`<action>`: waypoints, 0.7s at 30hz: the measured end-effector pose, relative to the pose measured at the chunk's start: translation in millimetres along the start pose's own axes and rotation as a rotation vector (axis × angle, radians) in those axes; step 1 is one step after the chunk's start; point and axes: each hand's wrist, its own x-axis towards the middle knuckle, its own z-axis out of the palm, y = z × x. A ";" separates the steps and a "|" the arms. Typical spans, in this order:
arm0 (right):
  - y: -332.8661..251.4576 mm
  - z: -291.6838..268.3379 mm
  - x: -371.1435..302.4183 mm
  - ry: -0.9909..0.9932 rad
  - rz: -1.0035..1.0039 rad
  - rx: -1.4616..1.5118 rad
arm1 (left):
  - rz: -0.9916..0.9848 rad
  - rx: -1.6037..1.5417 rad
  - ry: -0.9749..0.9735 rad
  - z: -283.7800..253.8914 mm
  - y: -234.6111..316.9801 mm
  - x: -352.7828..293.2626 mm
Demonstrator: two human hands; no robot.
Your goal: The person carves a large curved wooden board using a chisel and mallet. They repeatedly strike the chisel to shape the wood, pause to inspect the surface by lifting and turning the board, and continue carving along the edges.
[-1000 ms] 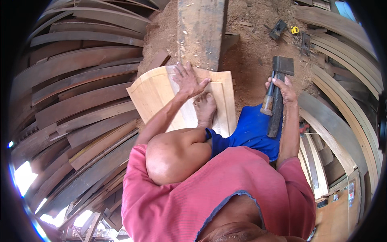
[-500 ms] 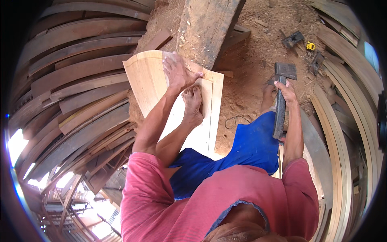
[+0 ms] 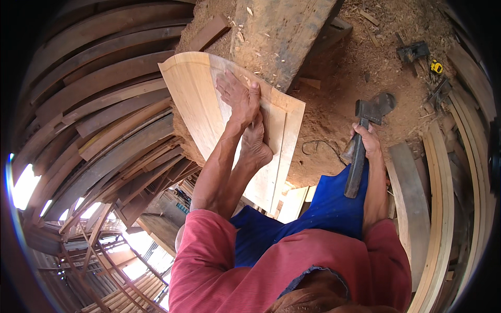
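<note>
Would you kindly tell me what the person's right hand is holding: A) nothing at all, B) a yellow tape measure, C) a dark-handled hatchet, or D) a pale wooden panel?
C: the right hand grips the dark handle of a hatchet, its metal head raised above the sawdust-covered ground.

Our left hand (image 3: 241, 96) and a bare foot (image 3: 255, 143) cover the middle of the pale board (image 3: 195, 99). Below the board, our blue shorts (image 3: 318, 214) hide its lower edge.
</note>
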 end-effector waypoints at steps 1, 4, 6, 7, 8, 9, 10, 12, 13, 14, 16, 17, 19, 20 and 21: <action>-0.1 4.2 -4.9 -0.001 0.012 0.016 | 0.004 -0.002 0.008 2.0 -1.3 0.3; -6.3 11.3 -19.4 0.001 -0.008 0.038 | -0.003 -0.003 0.007 2.0 4.2 0.8; -18.1 17.8 -29.8 0.006 -0.045 0.025 | -0.016 -0.014 0.008 0.4 5.6 0.5; -23.5 21.5 -35.8 0.009 -0.082 0.021 | -0.032 -0.019 0.001 -0.4 6.6 -0.6; -30.2 24.3 -42.0 0.010 -0.120 0.014 | -0.048 -0.026 -0.003 -0.6 6.2 -1.8; -37.5 26.2 -47.6 0.012 -0.126 -0.012 | -0.051 -0.025 -0.013 -0.7 6.1 -2.3; -45.3 28.0 -52.8 0.013 -0.131 -0.039 | -0.055 -0.024 -0.024 -0.7 6.3 -2.1; -58.3 34.2 -65.7 0.001 -0.162 -0.058 | -0.072 -0.013 -0.034 -3.1 5.4 0.4; -63.7 37.3 -73.2 -0.009 -0.185 -0.050 | -0.085 -0.003 -0.038 -1.8 7.4 2.8; -68.0 41.5 -82.7 -0.020 -0.207 -0.043 | -0.099 0.006 -0.043 -2.2 9.9 -0.5; -81.8 60.1 -111.8 -0.032 -0.254 0.008 | 0.075 0.160 -0.151 -11.8 28.9 -15.9; -90.7 68.2 -127.1 -0.038 -0.288 0.033 | 0.170 0.237 -0.197 -20.8 43.9 -21.9; -99.6 77.4 -151.8 -0.089 -0.310 0.077 | 0.445 0.282 -0.479 -50.1 76.3 -49.4; -104.3 83.3 -162.5 -0.124 -0.317 0.098 | 0.584 0.081 -0.559 -54.5 79.0 -59.0; -108.5 91.3 -172.5 -0.136 -0.340 0.121 | 0.722 -0.121 -0.637 -60.2 80.5 -68.1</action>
